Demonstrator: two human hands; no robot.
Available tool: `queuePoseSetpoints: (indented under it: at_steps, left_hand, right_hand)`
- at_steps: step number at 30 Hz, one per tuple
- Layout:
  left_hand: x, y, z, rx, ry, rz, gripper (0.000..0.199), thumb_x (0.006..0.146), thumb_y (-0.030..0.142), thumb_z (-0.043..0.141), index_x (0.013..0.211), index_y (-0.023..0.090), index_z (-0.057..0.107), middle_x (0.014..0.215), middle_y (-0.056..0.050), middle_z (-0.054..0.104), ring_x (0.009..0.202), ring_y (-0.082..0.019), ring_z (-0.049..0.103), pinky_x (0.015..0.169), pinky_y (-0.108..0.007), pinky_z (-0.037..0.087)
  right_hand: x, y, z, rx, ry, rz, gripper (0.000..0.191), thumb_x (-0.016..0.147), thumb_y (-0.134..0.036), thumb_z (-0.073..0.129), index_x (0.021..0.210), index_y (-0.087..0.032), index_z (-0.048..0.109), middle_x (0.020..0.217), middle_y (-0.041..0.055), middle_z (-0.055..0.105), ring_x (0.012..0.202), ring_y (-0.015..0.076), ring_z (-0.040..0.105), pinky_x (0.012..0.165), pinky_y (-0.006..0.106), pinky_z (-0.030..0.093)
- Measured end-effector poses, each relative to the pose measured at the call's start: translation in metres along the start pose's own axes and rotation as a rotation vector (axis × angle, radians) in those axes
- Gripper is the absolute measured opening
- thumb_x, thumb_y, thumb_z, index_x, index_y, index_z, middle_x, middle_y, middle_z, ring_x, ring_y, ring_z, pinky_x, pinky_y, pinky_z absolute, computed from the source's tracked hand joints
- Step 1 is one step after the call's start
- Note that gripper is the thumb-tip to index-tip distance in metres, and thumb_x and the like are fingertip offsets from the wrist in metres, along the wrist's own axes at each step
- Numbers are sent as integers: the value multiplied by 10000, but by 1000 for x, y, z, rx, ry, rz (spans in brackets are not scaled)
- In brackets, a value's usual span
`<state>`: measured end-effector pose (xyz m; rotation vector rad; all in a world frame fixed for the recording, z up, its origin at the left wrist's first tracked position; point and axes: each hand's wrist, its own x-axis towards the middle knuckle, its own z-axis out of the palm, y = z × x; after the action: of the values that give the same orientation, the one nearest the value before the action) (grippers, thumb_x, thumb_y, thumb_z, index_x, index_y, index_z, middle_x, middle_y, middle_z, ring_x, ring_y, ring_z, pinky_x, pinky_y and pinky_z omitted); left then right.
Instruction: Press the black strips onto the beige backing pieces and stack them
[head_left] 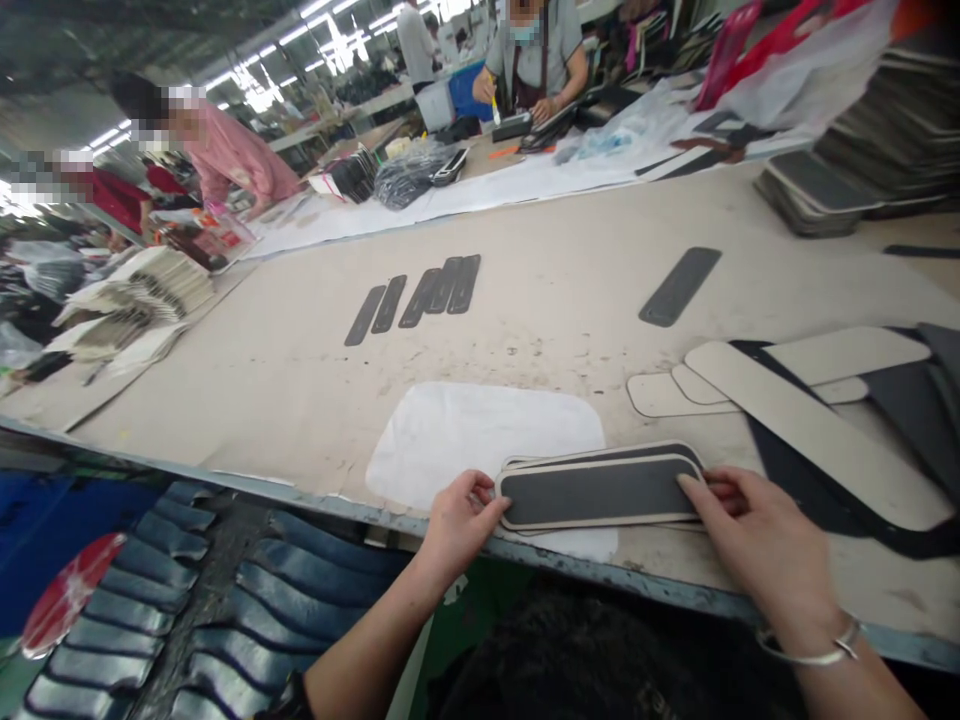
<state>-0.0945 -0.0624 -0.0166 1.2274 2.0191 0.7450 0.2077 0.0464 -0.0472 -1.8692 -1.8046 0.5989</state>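
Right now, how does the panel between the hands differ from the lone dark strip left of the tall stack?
The panel has a pale border around its dark middle; the strip looks dark to its edges. The panel lies nearly level across the view, while the strip slants. The left hand and right hand hold the panel's ends; no hand touches the strip. Both are long with rounded corners.

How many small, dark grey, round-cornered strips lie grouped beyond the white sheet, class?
5, in a row: leftmost strip, second strip, middle strip, fourth strip, rightmost strip. The right three crowd together; another may be hidden.
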Motion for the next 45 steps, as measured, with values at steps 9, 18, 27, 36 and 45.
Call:
queuePoseSetpoints:
  at_steps: [9, 18, 27, 36, 45]
  left_hand:
    - [-2, -7, 7, -137, 100, 10, 353, 707, 375, 640, 979, 193, 508, 681, 38, 574, 482, -84, 486, 489, -195, 390]
    - [-8, 6, -3, -304, 76, 78, 264, 686, 338, 682, 874, 166, 612, 711, 4, 573, 676, -122, 520, 636, -208, 421]
    - [-14, 58, 0, -941, -187, 3, 201, 731, 279, 649, 870, 163, 563, 812, -22, 597, 703, -127, 552, 627, -227, 459]
    - [-27, 108, 14, -936, -337, 143, 180, 752, 288, 619, 854, 153, 557, 824, -44, 620, 764, -170, 592, 653, -255, 481]
    - [-27, 118, 35, -693, -233, 217, 211, 760, 349, 592, 918, 216, 549, 928, -48, 620, 830, -193, 611, 631, -264, 519]
  right_hand:
    - [-7, -4, -1, 141, -14, -25, 401, 701, -477, 621, 991, -201, 588, 774, 16, 579, 633, 133, 522, 644, 294, 480]
    - [-15, -5, -15, 305, -45, -68, 223, 723, -330, 624, 906, -205, 605, 929, 37, 553, 731, 124, 543, 671, 268, 503]
    - [-39, 11, -32, 730, -256, 100, 449, 746, -440, 585, 1113, -188, 529, 902, 41, 615, 815, 161, 585, 727, 306, 503]
    - [-76, 25, -59, 1123, -240, 236, 561, 739, -473, 610, 1213, -208, 468, 1199, 103, 541, 1102, 216, 511, 912, 365, 450]
    - [-96, 35, -76, 1387, -206, 320, 337, 726, -490, 618, 868, -185, 609, 762, -7, 593, 683, 105, 553, 577, 207, 503]
